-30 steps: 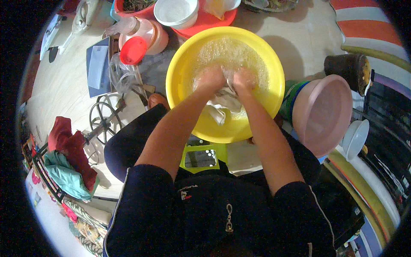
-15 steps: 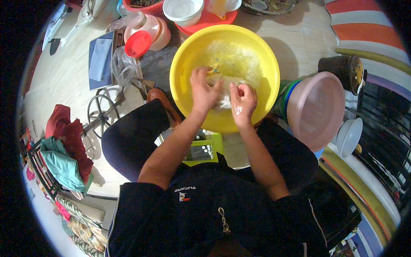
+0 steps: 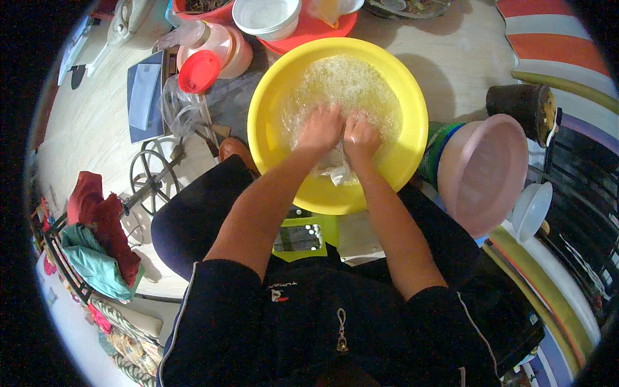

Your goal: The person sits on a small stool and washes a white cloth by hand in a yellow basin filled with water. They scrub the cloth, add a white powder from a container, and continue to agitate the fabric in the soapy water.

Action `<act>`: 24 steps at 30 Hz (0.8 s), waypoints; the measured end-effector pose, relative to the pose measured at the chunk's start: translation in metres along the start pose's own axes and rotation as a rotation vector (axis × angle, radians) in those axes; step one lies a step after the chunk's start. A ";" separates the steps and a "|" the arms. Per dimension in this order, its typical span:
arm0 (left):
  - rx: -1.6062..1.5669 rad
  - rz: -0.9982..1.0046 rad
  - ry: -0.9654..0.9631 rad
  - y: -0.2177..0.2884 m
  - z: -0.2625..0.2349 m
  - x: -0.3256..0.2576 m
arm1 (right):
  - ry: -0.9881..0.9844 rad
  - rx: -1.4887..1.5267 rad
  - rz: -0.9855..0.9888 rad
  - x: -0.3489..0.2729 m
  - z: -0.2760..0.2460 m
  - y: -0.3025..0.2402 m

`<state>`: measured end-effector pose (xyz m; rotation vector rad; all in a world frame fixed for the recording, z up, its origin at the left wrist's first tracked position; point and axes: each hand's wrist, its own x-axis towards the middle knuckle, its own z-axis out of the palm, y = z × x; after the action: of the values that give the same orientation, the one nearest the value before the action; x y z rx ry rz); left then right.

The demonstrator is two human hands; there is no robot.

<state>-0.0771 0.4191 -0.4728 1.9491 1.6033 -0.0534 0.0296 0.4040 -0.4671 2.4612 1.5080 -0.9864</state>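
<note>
Here both hands, left hand (image 3: 320, 129) and right hand (image 3: 360, 137), grip a white cloth (image 3: 336, 169) in the yellow basin (image 3: 271, 109).

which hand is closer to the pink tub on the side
Right. The right hand is in the yellow basin on the side toward the pink tub; the left hand is beside it, farther from the tub.

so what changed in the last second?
Both hands, left and right, rose clear of the water half a second ago, rubbing the white cloth, then pushed forward into the suds again, knuckles together. The grip on the cloth never let go. Yellow basin and pink basin stayed put.
</note>
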 end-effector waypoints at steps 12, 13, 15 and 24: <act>-1.095 -0.377 0.146 -0.008 -0.040 0.019 | 0.339 0.442 -0.253 -0.007 -0.050 -0.013; -1.330 -0.465 0.153 -0.003 -0.051 0.006 | 0.356 0.484 -0.294 -0.022 -0.058 -0.014; -1.327 -0.442 0.299 0.002 -0.053 -0.018 | 0.467 0.678 -0.367 -0.046 -0.056 -0.015; -0.052 -0.057 0.146 0.029 -0.029 -0.091 | 0.478 0.105 -0.294 -0.087 -0.012 0.012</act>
<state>-0.0854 0.3508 -0.4006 1.9051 1.7367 0.1086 0.0188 0.3358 -0.4112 2.7402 2.0535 -0.5333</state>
